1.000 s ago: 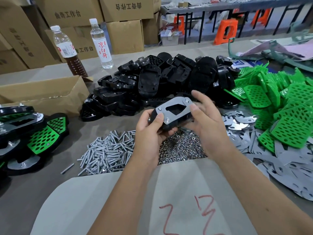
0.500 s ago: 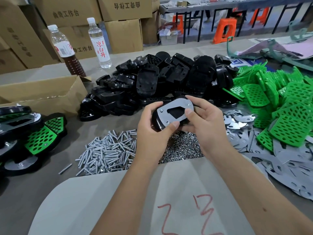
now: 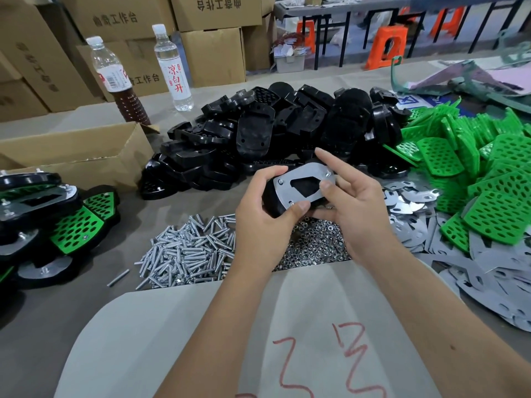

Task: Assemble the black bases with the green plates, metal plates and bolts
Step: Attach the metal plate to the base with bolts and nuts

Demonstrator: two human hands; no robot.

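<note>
Evidently, a black base (image 3: 271, 201) with a metal plate (image 3: 304, 186) laid on its top face was held in mid-air above the bench (image 3: 37, 317), over the pile of nuts (image 3: 313, 245) and just right of the heap of bolts (image 3: 189, 251). The grip of the left hand (image 3: 258, 222) was clamped on the near end of the base, thumb pressed on the plate's lower corner. The right hand (image 3: 353, 208) was curled under the far side, its thumb pinned on the plate's edge and its index finger raised clear. Small fasteners appeared to be seated at the plate's corners; whether they were tightened could not be told.

The chief risk was judged to be slippage: the plate seemed to be kept in place mainly by 2 thumbs, so if either were lifted the plate could slide out of line with the holes. If the piece were tilted, loose fasteners could drop into the nuts below and be lost among them. A slackened left grip could let the whole piece fall onto the piles. No green plate was seen on this piece, although the finished units (image 3: 66, 225) at the left carried one, so a step might be skipped, while loose green plates (image 3: 494, 196) lay at the right
</note>
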